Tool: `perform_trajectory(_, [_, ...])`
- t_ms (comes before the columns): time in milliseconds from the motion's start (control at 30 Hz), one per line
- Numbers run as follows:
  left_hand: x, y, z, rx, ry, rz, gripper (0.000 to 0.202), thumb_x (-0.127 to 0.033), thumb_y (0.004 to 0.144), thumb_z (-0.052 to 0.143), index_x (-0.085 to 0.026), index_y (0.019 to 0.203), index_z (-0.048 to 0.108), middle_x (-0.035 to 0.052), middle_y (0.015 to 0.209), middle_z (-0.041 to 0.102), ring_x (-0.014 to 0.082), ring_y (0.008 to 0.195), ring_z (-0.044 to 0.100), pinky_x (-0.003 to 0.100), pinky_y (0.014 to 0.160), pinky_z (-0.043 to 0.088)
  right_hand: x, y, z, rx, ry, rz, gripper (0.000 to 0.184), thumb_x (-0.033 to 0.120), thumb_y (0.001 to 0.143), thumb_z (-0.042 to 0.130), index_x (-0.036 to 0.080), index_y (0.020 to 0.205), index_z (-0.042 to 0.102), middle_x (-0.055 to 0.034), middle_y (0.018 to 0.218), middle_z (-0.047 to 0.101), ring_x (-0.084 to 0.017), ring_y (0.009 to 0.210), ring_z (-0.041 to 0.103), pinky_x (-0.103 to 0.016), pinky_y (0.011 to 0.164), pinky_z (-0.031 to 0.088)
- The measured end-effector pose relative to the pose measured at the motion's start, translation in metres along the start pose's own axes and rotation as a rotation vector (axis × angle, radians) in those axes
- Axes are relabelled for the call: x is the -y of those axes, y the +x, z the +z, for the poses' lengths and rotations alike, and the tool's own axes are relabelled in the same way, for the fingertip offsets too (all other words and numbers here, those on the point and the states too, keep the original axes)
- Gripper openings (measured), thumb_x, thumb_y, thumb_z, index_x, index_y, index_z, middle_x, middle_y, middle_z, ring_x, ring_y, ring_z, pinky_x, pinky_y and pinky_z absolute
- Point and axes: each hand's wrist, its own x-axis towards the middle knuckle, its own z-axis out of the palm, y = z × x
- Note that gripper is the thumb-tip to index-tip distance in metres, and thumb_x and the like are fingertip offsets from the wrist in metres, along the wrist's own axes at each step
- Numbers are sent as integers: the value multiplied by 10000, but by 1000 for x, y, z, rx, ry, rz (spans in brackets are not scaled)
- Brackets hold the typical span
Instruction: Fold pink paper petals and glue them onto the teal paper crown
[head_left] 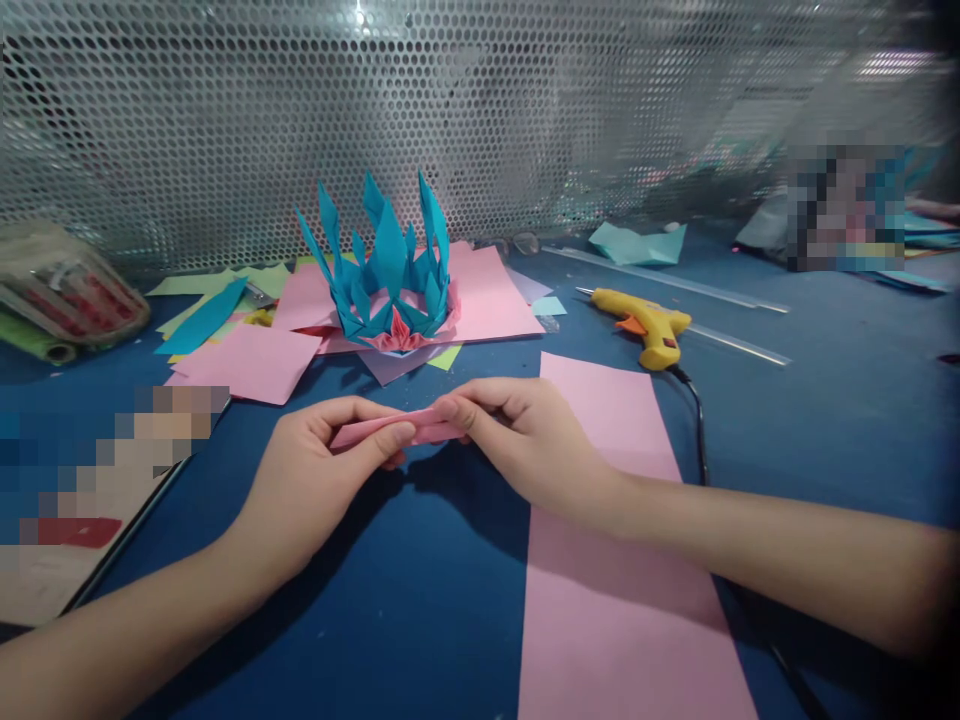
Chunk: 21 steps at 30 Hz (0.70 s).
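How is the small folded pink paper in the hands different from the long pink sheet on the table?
The folded pink paper is small and narrow; the long pink sheet is far larger. The folded paper is pinched by the left hand and right hand; the sheet lies flat and unfolded on the blue table, partly under the right forearm. Both are pink.

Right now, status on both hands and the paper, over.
Left hand, right hand both pinch folded pink strip. Strip above blue table. Pink sheet under right wrist, glue gun beyond.
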Motion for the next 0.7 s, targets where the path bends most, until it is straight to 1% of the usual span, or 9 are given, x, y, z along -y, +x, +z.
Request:
perform_trajectory(133, [4, 1, -1, -40, -103, 27, 176, -359, 729, 827, -219, 798, 746, -17, 725, 739, 152, 685, 651, 231, 640, 518, 2, 0, 1, 38, -38, -7, 311, 421, 924, 626, 182, 751, 723, -27, 735, 716, -151, 655, 587, -272, 603, 426])
perform_trajectory(200, [5, 2, -1, -41, -171, 34, 255, -351, 705, 848, -225, 879, 712, -25, 761, 740, 157, 715, 671, 237, 671, 541, 4, 0, 0, 82, -23, -27, 300, 412, 910, 644, 185, 723, 701, -16, 710, 678, -138, 651, 554, -265, 605, 406])
perform_trajectory(267, [4, 1, -1, -26, -227, 31, 343, -345, 670, 874, -223, 927, 682, -29, 760, 738, 157, 707, 683, 239, 669, 556, 5, 0, -1, 141, 17, -36, 362, 447, 914, 628, 182, 670, 665, -6, 662, 628, -123, 617, 520, -258, 579, 389])
perform_trajectory(300, [3, 1, 0, -9, -244, 29, 347, -333, 655, 883, -216, 908, 677, -31, 740, 734, 151, 685, 681, 232, 653, 557, 5, 0, -2, 175, 41, -32, 417, 486, 915, 616, 180, 633, 639, 0, 626, 599, -115, 585, 498, -255, 554, 378])
perform_trajectory(367, [1, -1, 2, 45, -257, 22, 300, -281, 625, 897, -199, 801, 669, -36, 683, 721, 131, 633, 668, 206, 609, 548, 5, 1, -4, 243, 87, -17, 528, 579, 907, 591, 180, 561, 580, 12, 554, 550, -101, 523, 460, -249, 508, 362])
perform_trajectory(433, [-1, -4, 4, 105, -259, 9, 279, -208, 598, 901, -192, 708, 645, -54, 616, 695, 106, 574, 650, 173, 559, 531, 5, 1, -4, 283, 123, 9, 565, 625, 897, 583, 181, 549, 558, 17, 512, 533, -98, 495, 453, -244, 485, 355])
perform_trajectory(500, [-3, -7, 4, 148, -266, -11, 294, -165, 600, 889, -198, 700, 615, -75, 571, 677, 95, 532, 648, 159, 528, 527, 4, 0, -3, 280, 144, 41, 536, 630, 880, 613, 178, 593, 577, 16, 523, 550, -100, 500, 468, -239, 480, 355])
perform_trajectory(567, [-4, -10, 4, 172, -281, -21, 311, -164, 622, 878, -211, 732, 592, -85, 561, 688, 100, 527, 669, 163, 536, 548, 4, 1, -2, 269, 163, 68, 510, 634, 859, 644, 177, 640, 587, 18, 545, 558, -101, 506, 474, -235, 478, 354])
perform_trajectory(700, [-6, -14, 3, 181, -312, 23, 272, -177, 699, 833, -232, 766, 574, -79, 626, 749, 101, 556, 704, 169, 579, 580, 4, 3, -2, 277, 214, 77, 548, 691, 851, 616, 188, 648, 537, 22, 558, 549, -99, 503, 488, -232, 484, 391])
